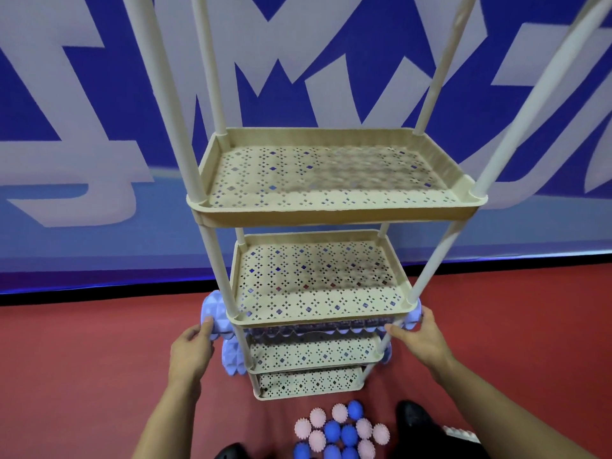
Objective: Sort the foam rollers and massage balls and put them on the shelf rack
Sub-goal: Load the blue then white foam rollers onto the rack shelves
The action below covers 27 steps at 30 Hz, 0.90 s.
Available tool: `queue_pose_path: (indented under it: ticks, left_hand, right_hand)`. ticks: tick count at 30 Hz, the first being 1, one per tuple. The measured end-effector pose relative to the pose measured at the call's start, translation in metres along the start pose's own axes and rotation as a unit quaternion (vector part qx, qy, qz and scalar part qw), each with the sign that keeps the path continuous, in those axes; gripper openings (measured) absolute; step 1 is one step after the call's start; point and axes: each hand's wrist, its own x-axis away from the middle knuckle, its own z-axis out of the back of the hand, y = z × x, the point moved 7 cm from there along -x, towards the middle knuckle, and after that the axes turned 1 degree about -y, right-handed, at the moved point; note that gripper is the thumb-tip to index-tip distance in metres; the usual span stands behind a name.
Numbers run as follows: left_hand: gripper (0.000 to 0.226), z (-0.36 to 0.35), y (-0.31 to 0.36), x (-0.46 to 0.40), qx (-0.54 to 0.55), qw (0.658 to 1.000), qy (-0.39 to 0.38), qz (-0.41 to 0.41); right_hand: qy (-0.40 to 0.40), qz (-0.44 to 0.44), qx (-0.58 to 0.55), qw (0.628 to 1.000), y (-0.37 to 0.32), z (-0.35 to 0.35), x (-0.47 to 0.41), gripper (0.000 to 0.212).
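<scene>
A beige shelf rack point(331, 213) with several perforated tiers stands on the red floor. A long lavender foam roller point(212, 309) lies across a lower tier, under the second visible shelf, its ends sticking out on both sides. My left hand point(192, 346) holds its left end, and my right hand point(419, 339) holds its right end point(414, 316). A second lavender roller point(231, 359) pokes out one tier lower on the left. Several pink and blue spiky massage balls point(341, 432) lie on the floor in front of the rack.
A blue and white banner wall point(99, 127) rises right behind the rack. Black shoes point(414, 419) stand beside the balls at the bottom. A white object point(460, 433) lies at the right shoe. The two upper shelves point(318, 279) hold nothing.
</scene>
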Motion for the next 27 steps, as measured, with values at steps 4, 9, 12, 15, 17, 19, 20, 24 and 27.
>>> queue_pose_path:
  ticks: [4, 9, 12, 15, 17, 19, 20, 24, 27]
  left_hand:
    - [0.028, -0.01, -0.002, -0.003, 0.009, 0.999, -0.038, -0.007]
    - [0.026, -0.015, 0.001, 0.006, 0.008, 0.998, -0.066, 0.0]
    - [0.019, -0.013, 0.0, 0.015, -0.01, 0.997, -0.079, -0.006]
    - [0.057, -0.002, -0.008, 0.023, -0.067, 0.995, -0.069, -0.007]
    - [0.066, 0.008, -0.013, 0.031, -0.11, 0.992, -0.059, -0.016]
    - [0.063, 0.014, -0.012, 0.043, -0.15, 0.986, -0.055, -0.043]
    - [0.059, 0.015, -0.009, 0.051, -0.165, 0.983, -0.052, -0.059]
    - [0.047, 0.0, 0.015, 0.112, -0.178, 0.972, -0.062, -0.143]
    - [0.043, -0.03, 0.027, 0.175, -0.172, 0.958, -0.114, -0.197]
  right_hand:
    - [0.013, -0.016, 0.017, 1.0, 0.007, 0.002, -0.006, 0.047]
    - [0.016, -0.018, 0.034, 0.999, 0.013, 0.005, -0.015, 0.089]
    - [0.02, -0.052, 0.063, 0.996, 0.018, 0.011, -0.009, 0.104]
    - [0.019, -0.071, 0.093, 0.993, 0.014, 0.02, 0.008, 0.118]
    - [0.009, -0.068, 0.111, 0.991, 0.012, 0.029, 0.02, 0.11]
    - [-0.003, -0.049, 0.131, 0.99, 0.01, 0.038, 0.033, 0.098]
    - [-0.01, -0.037, 0.14, 0.989, 0.008, 0.044, 0.042, 0.092]
    - [-0.034, 0.016, 0.19, 0.981, -0.008, 0.068, 0.075, 0.067]
    - [-0.037, 0.073, 0.237, 0.968, -0.025, 0.088, 0.101, 0.058]
